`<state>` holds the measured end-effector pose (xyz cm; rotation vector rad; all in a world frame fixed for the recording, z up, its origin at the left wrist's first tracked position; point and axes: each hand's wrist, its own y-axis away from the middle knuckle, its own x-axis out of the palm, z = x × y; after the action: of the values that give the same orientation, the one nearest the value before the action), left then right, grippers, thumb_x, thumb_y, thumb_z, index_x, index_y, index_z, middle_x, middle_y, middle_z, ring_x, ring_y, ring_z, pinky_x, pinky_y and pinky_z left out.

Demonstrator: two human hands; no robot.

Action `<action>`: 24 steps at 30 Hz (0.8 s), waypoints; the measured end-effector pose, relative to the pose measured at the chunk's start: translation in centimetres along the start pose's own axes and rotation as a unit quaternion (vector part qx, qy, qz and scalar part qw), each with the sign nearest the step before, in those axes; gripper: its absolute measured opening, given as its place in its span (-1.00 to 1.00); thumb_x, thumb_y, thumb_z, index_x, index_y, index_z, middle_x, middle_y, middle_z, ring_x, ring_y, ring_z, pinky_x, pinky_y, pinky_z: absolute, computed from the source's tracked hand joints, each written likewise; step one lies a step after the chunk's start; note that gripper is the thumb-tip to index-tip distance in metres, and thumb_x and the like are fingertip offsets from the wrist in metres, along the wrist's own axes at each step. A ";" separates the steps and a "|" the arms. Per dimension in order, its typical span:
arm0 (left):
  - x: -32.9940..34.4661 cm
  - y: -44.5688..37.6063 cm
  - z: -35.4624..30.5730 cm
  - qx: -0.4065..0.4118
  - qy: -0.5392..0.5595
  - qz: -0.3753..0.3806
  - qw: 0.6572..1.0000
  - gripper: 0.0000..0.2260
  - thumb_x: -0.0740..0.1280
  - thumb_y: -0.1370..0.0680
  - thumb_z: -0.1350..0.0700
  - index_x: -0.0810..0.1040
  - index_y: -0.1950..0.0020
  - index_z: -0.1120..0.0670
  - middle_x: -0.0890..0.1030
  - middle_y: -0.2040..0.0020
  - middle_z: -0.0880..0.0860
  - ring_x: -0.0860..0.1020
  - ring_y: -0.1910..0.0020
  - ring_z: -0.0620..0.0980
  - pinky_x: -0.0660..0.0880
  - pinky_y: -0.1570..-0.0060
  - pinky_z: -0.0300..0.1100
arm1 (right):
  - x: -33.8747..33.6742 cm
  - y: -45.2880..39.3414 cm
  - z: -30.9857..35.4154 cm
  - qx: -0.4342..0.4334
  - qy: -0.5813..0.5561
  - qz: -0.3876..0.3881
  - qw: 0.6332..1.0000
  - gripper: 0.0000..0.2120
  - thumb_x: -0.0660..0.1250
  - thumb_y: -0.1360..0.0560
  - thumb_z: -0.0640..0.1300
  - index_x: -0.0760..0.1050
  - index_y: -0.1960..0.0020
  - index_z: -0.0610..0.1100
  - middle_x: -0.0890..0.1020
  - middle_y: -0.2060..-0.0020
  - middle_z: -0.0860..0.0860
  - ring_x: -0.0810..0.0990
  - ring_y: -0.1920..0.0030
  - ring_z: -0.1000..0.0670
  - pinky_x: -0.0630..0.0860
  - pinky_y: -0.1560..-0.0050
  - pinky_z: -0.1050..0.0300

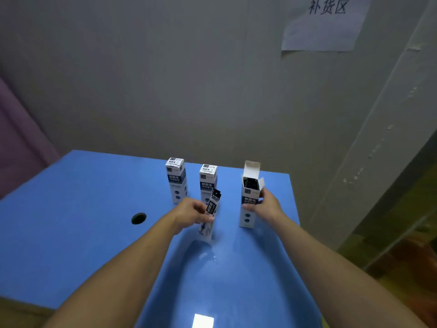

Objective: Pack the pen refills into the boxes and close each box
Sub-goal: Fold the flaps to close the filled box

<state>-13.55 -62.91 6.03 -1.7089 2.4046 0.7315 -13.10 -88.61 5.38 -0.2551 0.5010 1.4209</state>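
Your left hand [192,213]: fingers curled round a pack of pen refills [211,213], a slim dark-and-white sleeve held nearly upright, top tilted slightly right, lower end just above the counter [82,209].

Your right hand [264,205]: thumb and fingers clasped on the side of the open box [248,204], which stands upright on the counter at the right of the row. Its top flap stands raised, side flaps spread; dark contents show in the mouth, too small to make out.

Closed box, left [176,180]: upright near the counter's far edge, top flap shut, labelled.

Closed box, middle [208,183]: upright just right of the first, apart from it, directly behind the held pack; lower part hidden by the pack and your left hand.

Counter: blue, glossy, with a round dark hole [138,218] left of your left forearm.

Wall behind: grey, with a paper sign [324,24] bearing handwritten characters, upper right.
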 end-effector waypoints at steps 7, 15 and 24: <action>0.5 0.9 -5.9 0.089 0.047 -0.038 0.994 -0.82 0.54 -0.42 0.28 0.61 0.13 0.35 0.58 0.22 0.13 0.50 0.20 0.01 0.43 0.14 -0.12 | -3.3 -1.3 0.1 -0.164 0.033 -0.108 0.980 -0.64 0.60 -0.24 -0.26 0.53 0.07 -0.02 0.62 0.12 0.04 0.57 0.03 -0.10 0.57 0.10 -0.07; 2.0 2.1 -15.0 0.248 0.143 -0.078 0.955 -0.84 0.49 -0.42 0.40 0.69 0.14 0.15 0.70 0.24 0.01 0.61 0.26 -0.09 0.53 0.18 -0.28 | -5.8 -3.2 -0.1 -0.210 0.072 -0.120 0.968 -0.55 0.64 -0.19 -0.20 0.54 0.00 -0.03 0.59 0.09 0.03 0.47 -0.01 -0.09 0.57 0.09 -0.16; 4.3 1.3 -18.3 0.302 0.194 -0.089 0.929 -0.83 0.49 -0.39 0.42 0.67 0.14 0.18 0.70 0.27 0.00 0.63 0.28 -0.10 0.54 0.16 -0.29 | -7.0 -3.6 -0.8 -0.230 0.080 -0.122 0.962 -0.53 0.64 -0.22 -0.18 0.54 -0.05 -0.05 0.59 0.06 0.05 0.47 -0.01 -0.07 0.56 0.05 -0.16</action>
<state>-12.83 -74.24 21.00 -1.8580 2.2862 -0.3830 -10.20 -95.65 7.53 -0.7851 0.2513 1.2637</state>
